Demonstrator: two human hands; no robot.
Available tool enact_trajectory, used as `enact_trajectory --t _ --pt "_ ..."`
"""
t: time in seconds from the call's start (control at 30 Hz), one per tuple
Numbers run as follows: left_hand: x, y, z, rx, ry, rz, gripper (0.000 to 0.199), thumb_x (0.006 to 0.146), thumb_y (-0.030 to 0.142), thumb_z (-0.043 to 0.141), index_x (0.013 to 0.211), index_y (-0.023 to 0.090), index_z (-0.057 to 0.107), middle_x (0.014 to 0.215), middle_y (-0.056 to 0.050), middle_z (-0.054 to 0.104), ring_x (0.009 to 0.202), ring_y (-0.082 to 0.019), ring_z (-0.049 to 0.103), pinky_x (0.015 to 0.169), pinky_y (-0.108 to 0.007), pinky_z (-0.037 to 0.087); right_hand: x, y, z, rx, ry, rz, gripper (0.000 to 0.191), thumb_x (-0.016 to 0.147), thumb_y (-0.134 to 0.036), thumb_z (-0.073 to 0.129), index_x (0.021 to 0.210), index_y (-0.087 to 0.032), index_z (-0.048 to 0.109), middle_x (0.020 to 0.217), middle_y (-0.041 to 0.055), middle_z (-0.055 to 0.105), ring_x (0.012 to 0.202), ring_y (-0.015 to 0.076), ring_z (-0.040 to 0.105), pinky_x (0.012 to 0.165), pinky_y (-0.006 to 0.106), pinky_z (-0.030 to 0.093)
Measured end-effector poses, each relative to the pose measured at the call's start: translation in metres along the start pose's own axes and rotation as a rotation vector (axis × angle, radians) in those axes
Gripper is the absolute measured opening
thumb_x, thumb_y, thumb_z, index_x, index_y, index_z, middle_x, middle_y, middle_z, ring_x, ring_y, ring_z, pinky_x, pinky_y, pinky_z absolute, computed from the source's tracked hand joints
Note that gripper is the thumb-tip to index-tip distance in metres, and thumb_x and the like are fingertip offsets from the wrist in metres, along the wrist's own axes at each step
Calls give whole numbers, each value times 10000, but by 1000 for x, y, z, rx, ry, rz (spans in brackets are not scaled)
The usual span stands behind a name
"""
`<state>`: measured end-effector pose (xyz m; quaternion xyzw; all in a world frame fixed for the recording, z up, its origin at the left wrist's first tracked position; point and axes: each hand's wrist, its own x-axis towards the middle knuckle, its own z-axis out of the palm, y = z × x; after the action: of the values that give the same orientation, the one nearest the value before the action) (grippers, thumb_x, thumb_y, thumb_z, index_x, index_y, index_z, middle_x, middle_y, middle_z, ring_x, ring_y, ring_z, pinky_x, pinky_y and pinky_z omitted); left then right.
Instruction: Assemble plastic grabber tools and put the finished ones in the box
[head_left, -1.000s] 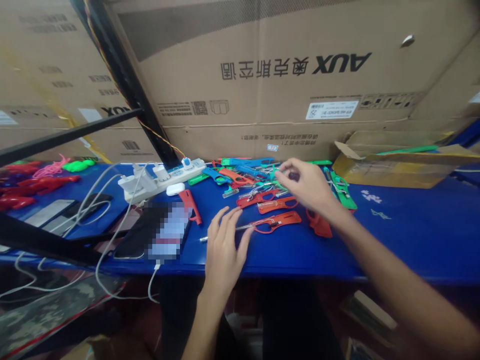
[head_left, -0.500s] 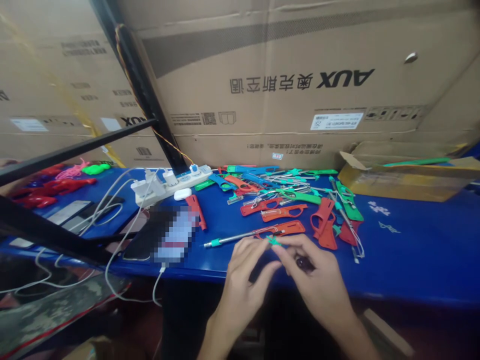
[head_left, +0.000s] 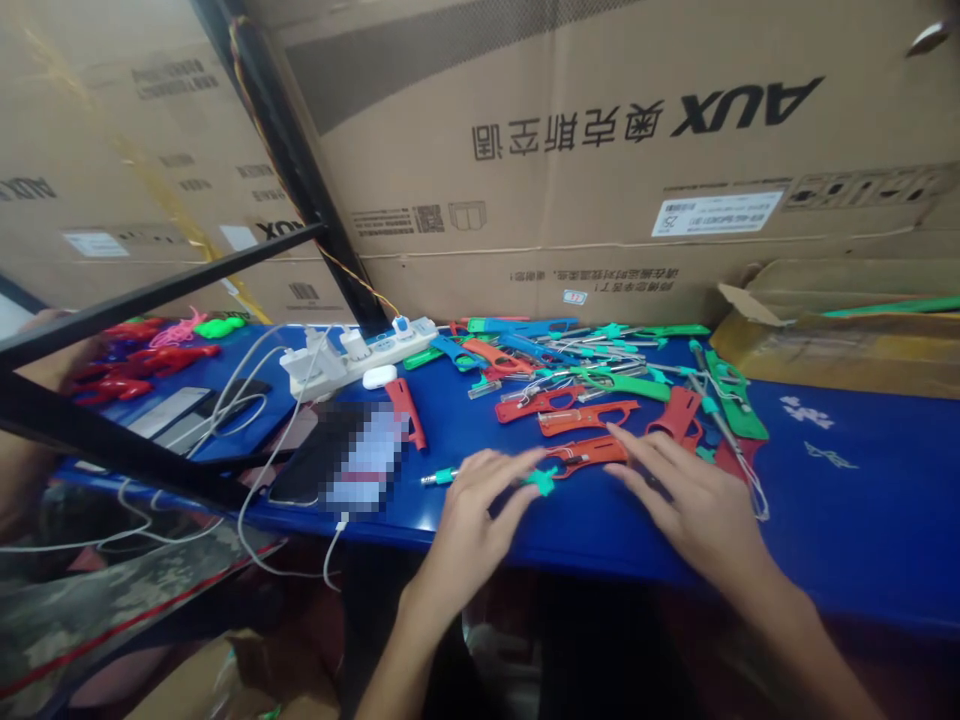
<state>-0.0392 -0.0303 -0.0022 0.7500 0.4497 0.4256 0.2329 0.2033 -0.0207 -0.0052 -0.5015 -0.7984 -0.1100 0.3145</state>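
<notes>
Cardboard cartons (head_left: pixel 555 190) stand along the far side of the blue table (head_left: pixel 847 530), with a power strip (head_left: pixel 352 365) at far left and a low, opened box (head_left: pixel 825 355) at far right. Between them spreads a pile of coloured shells and tubes (head_left: pixel 540 350).

On the near edge, my left hand (head_left: pixel 476 510) has thumb and forefinger nearly together, pinching a small green piece (head_left: pixel 543 481). My right hand (head_left: pixel 694 495) is loosely spread, its fingertips at the right end of an orange half-shell (head_left: pixel 600 452) lying flat; whether they press on it I cannot tell. Left of my left hand shows the end of a metal tube (head_left: pixel 429 480).

I judge the green piece very light, perhaps slightly bendy, and easy to drop, so its edges suit a fingertip pinch. The shell looks like thin, stiff, smooth plastic, light enough to slide when nudged; I'd steady it by its outer rim, away from the small dark part inside, which seems more delicate.
</notes>
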Motion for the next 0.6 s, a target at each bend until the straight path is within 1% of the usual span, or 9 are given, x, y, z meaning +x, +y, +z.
enact_trajectory --t 0.03,0.07,0.13,0.2,0.27,0.4,0.5,0.6 --pt "2 -3 -1 44 17 13 311 957 244 653 1263 298 651 984 8 756 984 -198 653 1014 -408 437 0 5 3 -37 -36 -38 417 1036 -412 451 1324 -186 650 972 70 716 776 188 699 629 288 486" --pt "5 -4 -2 88 37 27 300 944 242 672 1240 288 663 960 7 759 979 -203 651 985 -403 443 1 8 5 -52 -72 -70 417 1041 -420 433 1306 -192 661 971 64 712 761 181 696 622 285 482" --pt "10 -5 -1 187 72 51 174 915 242 711 1087 270 721 913 9 759 922 -200 650 931 -389 446 1 7 9 -47 -123 -109 413 1042 -441 417 1268 -217 679 956 46 702 725 164 684 615 276 476" --pt "17 -4 -1 283 54 68 55 906 234 722 951 258 743 882 15 754 858 -186 640 881 -374 441 1 2 12 -34 -138 -124 407 1042 -452 411 1241 -233 690 943 34 695 710 154 673 614 269 473" --pt "22 -2 -1 340 10 75 69 920 210 702 954 255 741 869 23 750 836 -176 634 856 -365 433 0 -1 12 -31 -136 -124 405 1044 -448 407 1232 -232 693 929 32 689 715 152 668 618 268 471" --pt "29 -1 -1 401 -65 110 105 947 196 665 996 261 733 901 45 760 863 -175 630 853 -367 418 -1 0 13 -47 -137 -112 397 1046 -437 410 1212 -229 704 909 30 687 720 159 667 618 274 464" --pt "33 0 1 457 -91 118 83 955 213 655 951 245 732 972 42 762 924 -191 617 846 -376 407 -1 2 14 -53 -153 -96 412 1045 -452 406 1209 -226 709 900 28 689 682 155 668 572 274 448" --pt "35 1 5 502 -92 107 89 953 233 655 907 229 730 1055 21 739 960 -205 590 795 -368 402 -1 3 16 -46 -158 -76 418 1049 -451 399 1189 -223 720 926 37 705 666 152 683 550 272 448"
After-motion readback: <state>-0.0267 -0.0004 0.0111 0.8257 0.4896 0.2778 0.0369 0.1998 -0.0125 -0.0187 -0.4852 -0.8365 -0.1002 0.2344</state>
